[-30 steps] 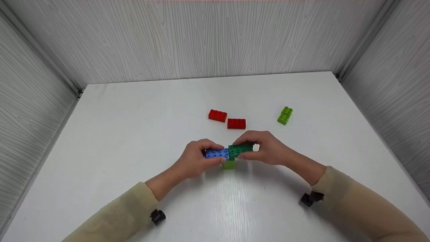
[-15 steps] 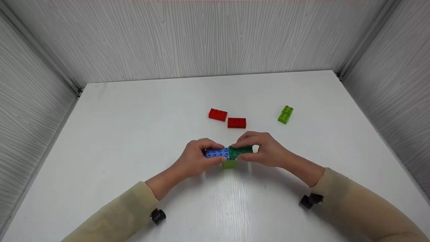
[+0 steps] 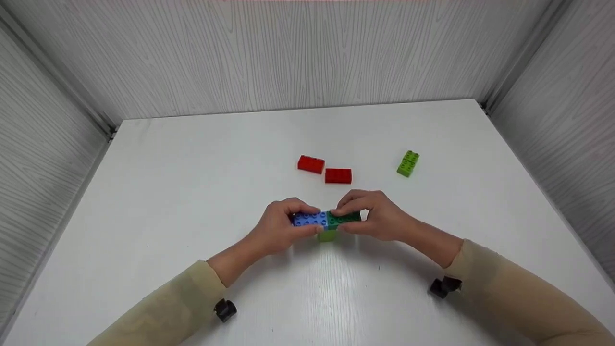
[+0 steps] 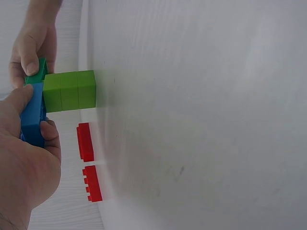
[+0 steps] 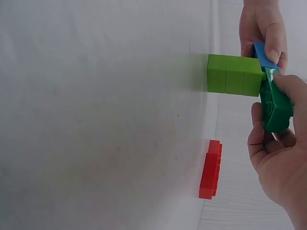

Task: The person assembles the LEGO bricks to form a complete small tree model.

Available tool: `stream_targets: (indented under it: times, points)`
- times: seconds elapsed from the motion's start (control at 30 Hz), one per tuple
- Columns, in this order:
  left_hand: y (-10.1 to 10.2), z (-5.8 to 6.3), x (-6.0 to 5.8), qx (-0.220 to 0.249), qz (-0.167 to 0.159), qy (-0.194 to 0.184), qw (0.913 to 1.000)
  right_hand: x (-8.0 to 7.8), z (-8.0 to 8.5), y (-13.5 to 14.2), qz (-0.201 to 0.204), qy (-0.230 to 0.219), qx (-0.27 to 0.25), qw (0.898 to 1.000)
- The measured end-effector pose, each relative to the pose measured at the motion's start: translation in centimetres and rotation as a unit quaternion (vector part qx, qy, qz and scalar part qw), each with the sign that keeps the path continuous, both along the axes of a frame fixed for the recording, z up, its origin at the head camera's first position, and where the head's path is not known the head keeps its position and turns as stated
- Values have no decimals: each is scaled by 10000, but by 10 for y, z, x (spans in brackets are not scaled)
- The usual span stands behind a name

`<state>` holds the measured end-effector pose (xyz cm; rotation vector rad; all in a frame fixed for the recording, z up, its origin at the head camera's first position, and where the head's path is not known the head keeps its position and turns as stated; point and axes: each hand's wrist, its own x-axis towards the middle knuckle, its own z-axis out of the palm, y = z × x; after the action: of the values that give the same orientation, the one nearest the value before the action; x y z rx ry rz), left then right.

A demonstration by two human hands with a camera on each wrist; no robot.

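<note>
A lime green stack of toy bricks (image 4: 69,91) stands upright on the table, three layers tall. Across its top lie a blue brick (image 3: 310,219) and a dark green brick (image 3: 343,220), end to end. My left hand (image 3: 283,228) pinches the blue brick between thumb and fingers. With thumb and fingertips, my right hand (image 3: 382,216) grips the dark green brick, partly covering its studs. In the right wrist view the underside of the green brick (image 5: 276,108) shows beyond the stack, and it looks slightly tilted there.
Two red bricks lie behind the hands, the left one (image 3: 311,164) angled and the right one (image 3: 338,176) nearly straight. Farther right, lime green studded bricks (image 3: 408,163) lie on the white table (image 3: 192,158). Grey wood-grain panels (image 3: 298,53) enclose the back and sides.
My right fingers have shifted left along the dark green brick, toward the blue one. That brick's end has come down slightly, level with the blue brick. My left hand stays put.
</note>
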<state>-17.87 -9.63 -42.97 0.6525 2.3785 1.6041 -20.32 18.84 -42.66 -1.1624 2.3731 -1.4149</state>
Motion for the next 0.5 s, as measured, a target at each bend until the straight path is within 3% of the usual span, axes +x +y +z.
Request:
stream_targets:
  times: [0.5]
  points:
    - [0,-1,-1,-76,10,40,10000,1,-1,-3,-57,-118,-82,9999]
